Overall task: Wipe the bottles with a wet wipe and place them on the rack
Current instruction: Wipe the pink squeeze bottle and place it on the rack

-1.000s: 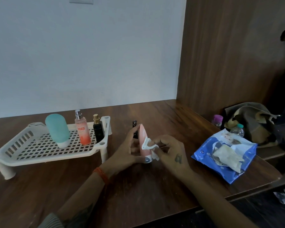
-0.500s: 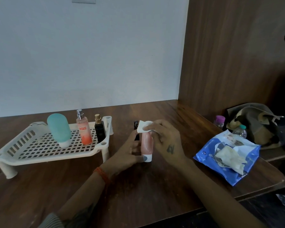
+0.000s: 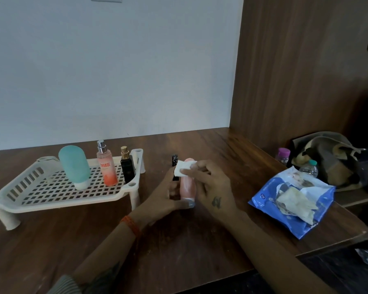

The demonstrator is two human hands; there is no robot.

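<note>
My left hand (image 3: 165, 198) grips a pink bottle (image 3: 187, 187) upright near its cap end, just above the wooden table (image 3: 179, 240). My right hand (image 3: 210, 187) pinches a white wet wipe (image 3: 182, 168) against the bottle's top. A small dark bottle (image 3: 174, 161) stands on the table right behind the pink one, partly hidden. On the cream slotted rack (image 3: 51, 194) at the left stand a teal bottle (image 3: 74, 166), an orange spray bottle (image 3: 106, 164) and a black bottle with a gold cap (image 3: 126, 166).
A blue wet-wipe pack (image 3: 293, 200) lies open at the table's right edge, crumpled wipes on top. Beyond it sit two small capped bottles (image 3: 284, 154) and a bag (image 3: 331, 158) on a lower shelf. A wooden panel walls the right side.
My right hand slid the wipe up from the pink bottle's lower half to its top. My left hand kept holding the bottle in place.
</note>
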